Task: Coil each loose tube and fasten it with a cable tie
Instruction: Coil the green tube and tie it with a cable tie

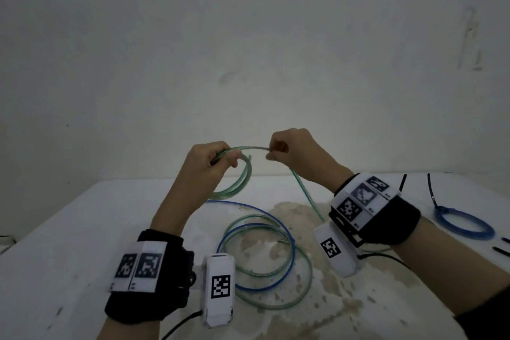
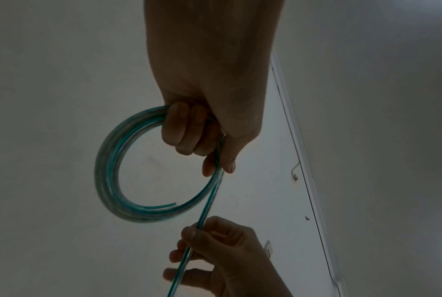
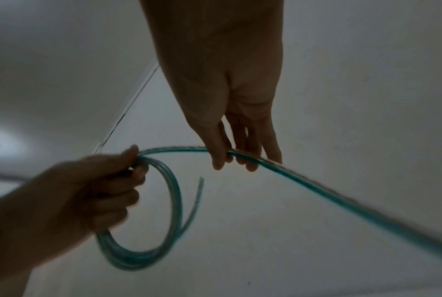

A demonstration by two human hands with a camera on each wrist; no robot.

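Note:
Raised above the white table (image 1: 69, 229), my left hand (image 1: 212, 159) grips a small coil of green tube (image 1: 242, 176) with a few loops hanging below the fist. In the left wrist view the coil (image 2: 107, 170) curves away from my fingers (image 2: 186, 130). My right hand (image 1: 287, 149) pinches the same tube's free run (image 3: 316, 186) a short way from the coil; its tail drops to the table (image 1: 309, 196). Loose blue and green tubes (image 1: 265, 254) lie looped on the table between my wrists.
A tied blue coil (image 1: 463, 225) with a black cable tie (image 1: 432, 188) lies at the right. Loose black cable ties (image 1: 501, 250) sit near the right edge. A brownish stain (image 1: 303, 284) covers the table's middle. A pale wall stands behind.

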